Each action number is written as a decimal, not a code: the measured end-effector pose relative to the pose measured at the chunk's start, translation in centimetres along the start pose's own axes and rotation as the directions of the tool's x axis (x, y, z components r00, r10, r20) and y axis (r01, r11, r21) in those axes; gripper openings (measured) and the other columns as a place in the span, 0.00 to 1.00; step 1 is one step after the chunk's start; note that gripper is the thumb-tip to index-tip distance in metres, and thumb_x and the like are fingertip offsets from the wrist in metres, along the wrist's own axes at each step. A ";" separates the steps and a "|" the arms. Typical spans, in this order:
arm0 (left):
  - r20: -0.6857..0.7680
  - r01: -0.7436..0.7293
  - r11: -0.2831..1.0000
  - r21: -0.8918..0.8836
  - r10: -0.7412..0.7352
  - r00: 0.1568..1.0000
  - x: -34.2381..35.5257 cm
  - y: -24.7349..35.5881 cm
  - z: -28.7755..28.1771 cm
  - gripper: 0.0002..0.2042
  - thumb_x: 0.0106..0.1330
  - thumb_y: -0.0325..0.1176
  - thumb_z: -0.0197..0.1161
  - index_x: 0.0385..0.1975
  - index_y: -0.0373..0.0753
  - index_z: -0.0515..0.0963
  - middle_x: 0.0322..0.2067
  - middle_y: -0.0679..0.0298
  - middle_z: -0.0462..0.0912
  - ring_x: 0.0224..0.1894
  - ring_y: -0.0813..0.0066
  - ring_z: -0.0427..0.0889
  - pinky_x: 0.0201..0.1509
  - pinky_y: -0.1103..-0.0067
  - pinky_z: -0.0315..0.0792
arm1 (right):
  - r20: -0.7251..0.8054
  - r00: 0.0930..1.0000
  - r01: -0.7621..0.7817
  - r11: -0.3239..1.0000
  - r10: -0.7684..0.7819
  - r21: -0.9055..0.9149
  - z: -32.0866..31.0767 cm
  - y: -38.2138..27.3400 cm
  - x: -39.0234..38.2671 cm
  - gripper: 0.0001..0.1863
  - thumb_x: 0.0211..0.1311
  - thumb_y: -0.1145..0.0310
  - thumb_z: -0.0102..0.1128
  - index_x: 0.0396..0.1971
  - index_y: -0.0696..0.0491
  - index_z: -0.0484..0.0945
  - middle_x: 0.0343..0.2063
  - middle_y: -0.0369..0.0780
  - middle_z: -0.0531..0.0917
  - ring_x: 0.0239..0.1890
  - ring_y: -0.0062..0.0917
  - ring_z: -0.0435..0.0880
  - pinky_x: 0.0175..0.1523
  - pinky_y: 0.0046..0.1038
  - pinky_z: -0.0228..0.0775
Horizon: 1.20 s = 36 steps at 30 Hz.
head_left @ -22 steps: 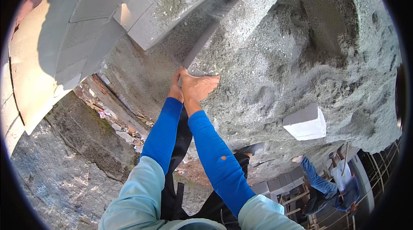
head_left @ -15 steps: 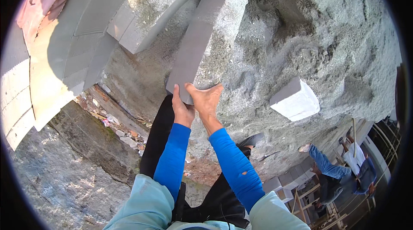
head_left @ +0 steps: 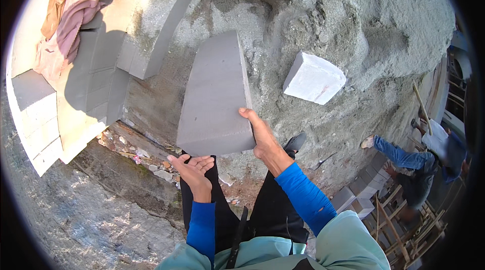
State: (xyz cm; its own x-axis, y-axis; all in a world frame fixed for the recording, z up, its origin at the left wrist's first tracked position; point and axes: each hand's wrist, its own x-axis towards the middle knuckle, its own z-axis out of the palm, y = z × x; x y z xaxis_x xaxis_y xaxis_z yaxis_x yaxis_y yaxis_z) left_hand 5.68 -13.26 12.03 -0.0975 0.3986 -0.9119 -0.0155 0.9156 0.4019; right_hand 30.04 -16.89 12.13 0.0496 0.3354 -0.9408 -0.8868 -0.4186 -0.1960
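Note:
A grey concrete block [head_left: 212,93] with a broad smooth face lies in front of me, over rough grey sand and my dark trouser legs. My right hand [head_left: 265,138] grips its lower right edge, thumb on the face. Just below the lower left corner, my left hand [head_left: 194,174] has its palm up and fingers apart, with the fingertips at or very near the block's bottom edge; contact is unclear. A white-faced block [head_left: 313,78] sits on the sand to the right.
Stacked blocks [head_left: 96,83] stand at left with draped cloths [head_left: 65,42]. A debris-strewn ledge [head_left: 146,153] borders rough concrete below. At lower right, two people [head_left: 404,159] are beside wooden poles [head_left: 399,229] and more blocks [head_left: 361,189]. The sand heap [head_left: 389,22] rises at right.
The block has come toward me and turned to show its broad face. My left hand has let go and opened lower left; my right has shifted right, still gripping. The view has shifted.

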 end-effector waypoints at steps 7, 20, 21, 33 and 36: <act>0.560 0.186 0.968 -0.168 -0.061 0.826 9.5 7.1 5.2 0.43 0.70 0.70 0.49 0.68 0.34 0.66 0.63 0.51 0.73 0.58 0.59 0.79 0.58 0.64 0.78 | 0.027 1.000 0.019 0.988 -0.015 -0.155 0.9 -3.3 0.2 0.52 0.56 0.40 0.64 0.68 0.66 0.62 0.64 0.59 0.71 0.64 0.48 0.74 0.66 0.45 0.68; 0.404 0.028 0.986 0.163 -0.093 0.910 -10.0 1.2 8.9 0.35 0.70 0.59 0.50 0.68 0.36 0.65 0.61 0.53 0.73 0.60 0.59 0.74 0.64 0.64 0.69 | 0.143 0.986 0.085 0.996 -0.090 0.041 -12.5 2.8 -14.5 0.60 0.60 0.39 0.61 0.76 0.66 0.41 0.72 0.59 0.58 0.75 0.48 0.57 0.75 0.44 0.51; 0.348 -0.015 0.982 0.188 -0.052 0.936 -13.4 -0.5 8.2 0.35 0.69 0.59 0.51 0.67 0.37 0.66 0.59 0.54 0.73 0.59 0.60 0.74 0.63 0.64 0.69 | 0.159 0.986 0.028 0.996 -0.042 0.088 -15.0 4.5 -17.2 0.60 0.60 0.39 0.60 0.77 0.65 0.41 0.73 0.58 0.56 0.76 0.47 0.56 0.76 0.43 0.49; 0.290 0.197 0.580 0.791 -0.638 0.714 -29.4 -31.8 19.5 0.29 0.69 0.55 0.56 0.57 0.35 0.75 0.45 0.58 0.81 0.44 0.69 0.83 0.45 0.74 0.78 | -0.401 0.901 0.156 0.743 0.163 0.651 -43.5 18.3 -43.3 0.44 0.61 0.41 0.60 0.68 0.58 0.65 0.60 0.47 0.76 0.65 0.39 0.71 0.68 0.49 0.62; 0.339 0.148 0.462 0.875 -0.800 0.494 -27.0 -45.4 25.7 0.31 0.68 0.57 0.58 0.58 0.35 0.74 0.47 0.58 0.80 0.47 0.69 0.82 0.48 0.74 0.77 | -0.554 0.796 0.289 0.653 0.243 0.701 -52.7 22.0 -42.8 0.45 0.61 0.42 0.61 0.71 0.57 0.62 0.65 0.50 0.71 0.67 0.40 0.69 0.71 0.45 0.59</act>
State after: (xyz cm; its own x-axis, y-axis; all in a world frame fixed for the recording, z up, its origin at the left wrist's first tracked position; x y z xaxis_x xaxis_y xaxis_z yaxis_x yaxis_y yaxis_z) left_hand 34.57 -64.20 16.26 0.3014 -0.5177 -0.8007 0.8489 0.5281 -0.0219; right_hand 32.60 -84.98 33.52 0.0788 -0.3027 -0.9498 -0.8863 0.4149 -0.2057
